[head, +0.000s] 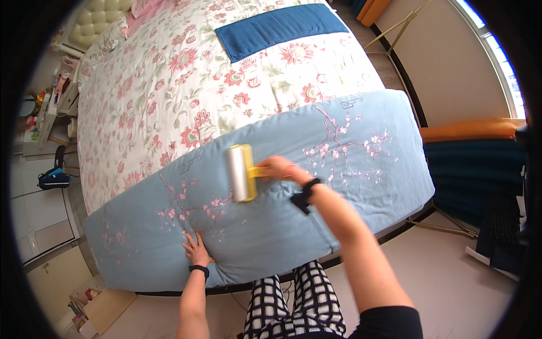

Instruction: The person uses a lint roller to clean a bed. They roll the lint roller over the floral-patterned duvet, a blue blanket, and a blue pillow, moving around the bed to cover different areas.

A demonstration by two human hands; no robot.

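A sticky lint roller with a yellow frame and white sheet lies against a long blue cushion embroidered with pink blossom branches. Its handle is in my right hand, which is slightly blurred. Beneath and beside that hand the fabric is wrinkled. Lower left, my left hand presses flat on the cushion with its fingers spread, and the cloth puckers next to it. The cushion spans the foot of the bed.
A floral bedspread covers the bed beyond the cushion, with a folded dark blue cloth on it. Metal rack legs stand at the right, near dark blue and orange curtains. A wooden box sits on the floor lower left.
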